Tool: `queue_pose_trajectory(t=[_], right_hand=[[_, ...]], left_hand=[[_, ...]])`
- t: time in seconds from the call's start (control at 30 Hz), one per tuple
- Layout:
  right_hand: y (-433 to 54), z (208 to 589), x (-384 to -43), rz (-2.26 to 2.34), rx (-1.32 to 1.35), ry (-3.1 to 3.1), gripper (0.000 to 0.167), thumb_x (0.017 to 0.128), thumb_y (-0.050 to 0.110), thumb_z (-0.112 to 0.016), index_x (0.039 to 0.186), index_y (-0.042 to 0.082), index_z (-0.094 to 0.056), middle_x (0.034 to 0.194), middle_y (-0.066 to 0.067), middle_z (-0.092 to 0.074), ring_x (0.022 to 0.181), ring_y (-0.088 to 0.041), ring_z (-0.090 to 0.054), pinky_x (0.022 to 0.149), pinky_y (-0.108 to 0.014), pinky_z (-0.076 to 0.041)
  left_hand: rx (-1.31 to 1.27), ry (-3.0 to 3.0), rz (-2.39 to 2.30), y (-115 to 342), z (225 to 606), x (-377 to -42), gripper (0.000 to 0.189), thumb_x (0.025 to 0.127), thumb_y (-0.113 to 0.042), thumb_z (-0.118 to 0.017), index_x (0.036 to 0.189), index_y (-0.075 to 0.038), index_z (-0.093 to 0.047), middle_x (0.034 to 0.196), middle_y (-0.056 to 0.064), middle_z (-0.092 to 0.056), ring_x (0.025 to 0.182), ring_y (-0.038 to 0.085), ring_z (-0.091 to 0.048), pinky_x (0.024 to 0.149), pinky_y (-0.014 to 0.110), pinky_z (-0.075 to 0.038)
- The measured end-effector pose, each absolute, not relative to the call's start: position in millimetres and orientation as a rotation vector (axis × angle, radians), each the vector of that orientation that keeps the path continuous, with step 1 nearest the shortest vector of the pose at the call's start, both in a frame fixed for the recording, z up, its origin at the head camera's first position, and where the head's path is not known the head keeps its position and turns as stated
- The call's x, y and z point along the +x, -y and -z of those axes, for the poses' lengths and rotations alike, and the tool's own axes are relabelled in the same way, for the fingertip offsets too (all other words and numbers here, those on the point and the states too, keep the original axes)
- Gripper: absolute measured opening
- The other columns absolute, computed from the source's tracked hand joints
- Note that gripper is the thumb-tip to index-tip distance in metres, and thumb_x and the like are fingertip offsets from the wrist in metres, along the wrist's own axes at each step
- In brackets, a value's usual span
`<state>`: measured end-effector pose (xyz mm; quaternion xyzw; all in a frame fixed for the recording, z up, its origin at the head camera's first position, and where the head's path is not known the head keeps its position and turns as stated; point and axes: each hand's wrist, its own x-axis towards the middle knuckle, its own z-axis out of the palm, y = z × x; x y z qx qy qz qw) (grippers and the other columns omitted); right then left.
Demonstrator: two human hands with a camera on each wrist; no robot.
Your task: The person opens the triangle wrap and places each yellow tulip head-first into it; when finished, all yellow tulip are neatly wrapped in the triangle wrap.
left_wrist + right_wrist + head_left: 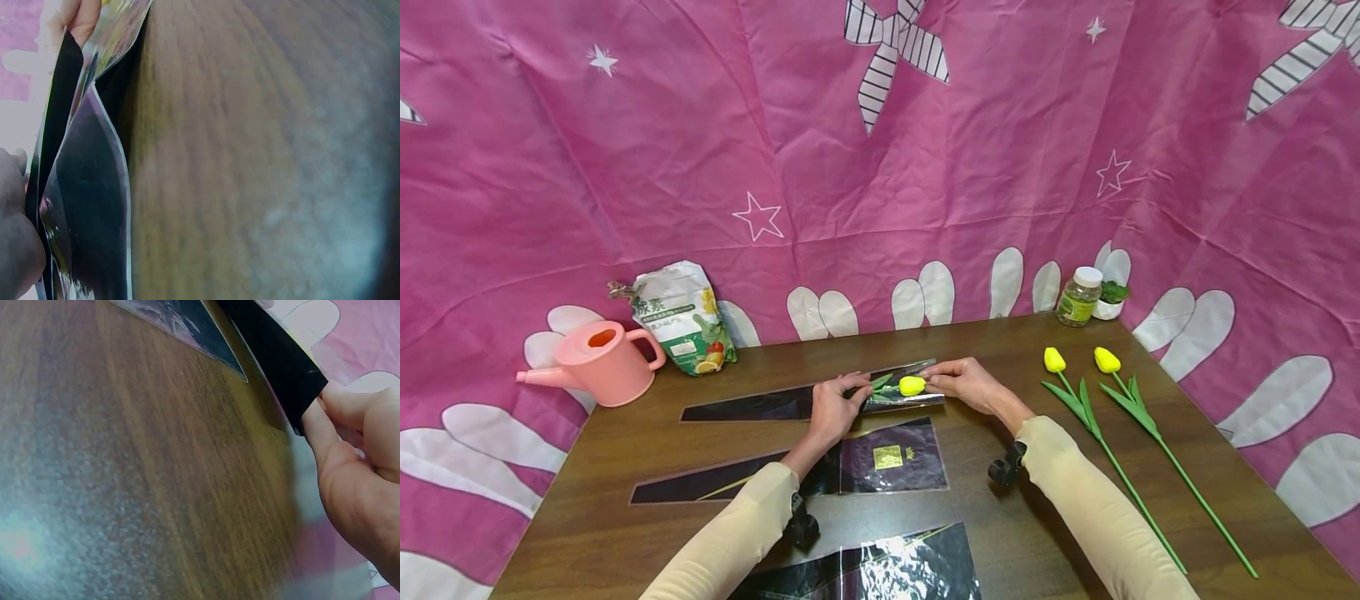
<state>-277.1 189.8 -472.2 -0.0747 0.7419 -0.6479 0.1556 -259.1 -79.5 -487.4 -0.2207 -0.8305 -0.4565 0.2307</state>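
Behind your work hangs a pink cloth [647,167], and below it the wooden surface [595,467] carries everything. Two spare tulips [1101,433] lie on the surface, well off to your right. Two flat wrappers lie closer to you, the middle wrapper [895,458] and the front wrapper [917,567]. Beyond them is the black wrapper [745,406] you are handling, its narrow end pointing left. The yellow tulip [912,386] sits at that wrapper's wide right end, between your hands, bloom and leaves showing, stem hidden.

Watch the thin film: pulling its two layers apart too hard could split an edge. Leaves spread this near the mouth could catch on the rim and crease, and a careless fingertip could squash or twist the bloom.

Your left hand [833,408] comes in from the near side, fingers bent and closed on the wrapper beside the leaves; whether it also pinches a leaf, you cannot tell from here. Your right hand [966,383] reaches across from the right, wrist angled inward, thumb and fingers nearly together, pinching the wrapper's open edge just beside the bloom.
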Motion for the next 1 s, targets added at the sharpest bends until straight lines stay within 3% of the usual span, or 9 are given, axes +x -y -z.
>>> queue_pose_trajectory(t=[0.17, 0.37, 0.63, 1.0], right_hand=[[-188, 475, -276, 1.997, -0.268, -1.913, 0.032, 0.104, -0.008, -0.042, 0.132, -0.021, -0.050, 0.135, -0.033, -0.053, 0.113, -0.024, -0.064, 0.097, -0.035, -0.049], [-184, 474, -275, 2.047, -0.290, -1.845, 0.036, 0.103, -0.010, -0.033, 0.134, -0.023, -0.046, 0.136, -0.034, -0.051, 0.117, -0.028, -0.062, 0.100, -0.037, -0.047], [-189, 463, -263, 2.121, -0.139, -1.968, 0.034, 0.100, -0.012, -0.037, 0.130, -0.023, -0.049, 0.134, -0.038, -0.049, 0.125, -0.041, -0.054, 0.099, -0.039, -0.046], [-224, 453, -232, 2.174, -0.223, -2.062, 0.028, 0.102, -0.008, -0.043, 0.123, -0.022, -0.055, 0.131, -0.039, -0.053, 0.114, -0.037, -0.064, 0.094, -0.040, -0.051]], left_hand=[[-0.602, 2.299, 1.272, 78, 488, -260, 0.009, 0.082, 0.001, -0.080, 0.091, 0.001, -0.080, 0.100, 0.010, -0.075, 0.104, 0.030, -0.070, 0.100, 0.055, -0.046], [-0.584, 2.314, 1.265, 77, 489, -259, 0.010, 0.082, 0.001, -0.081, 0.091, 0.000, -0.080, 0.101, 0.010, -0.075, 0.105, 0.031, -0.069, 0.100, 0.054, -0.045], [-0.596, 2.329, 1.203, 79, 491, -260, 0.009, 0.082, 0.000, -0.081, 0.090, 0.001, -0.080, 0.102, 0.012, -0.075, 0.105, 0.033, -0.069, 0.101, 0.057, -0.044], [-0.656, 2.363, 1.108, 82, 486, -260, 0.016, 0.081, -0.003, -0.082, 0.095, 0.003, -0.078, 0.106, 0.015, -0.074, 0.108, 0.035, -0.067, 0.104, 0.058, -0.040]])
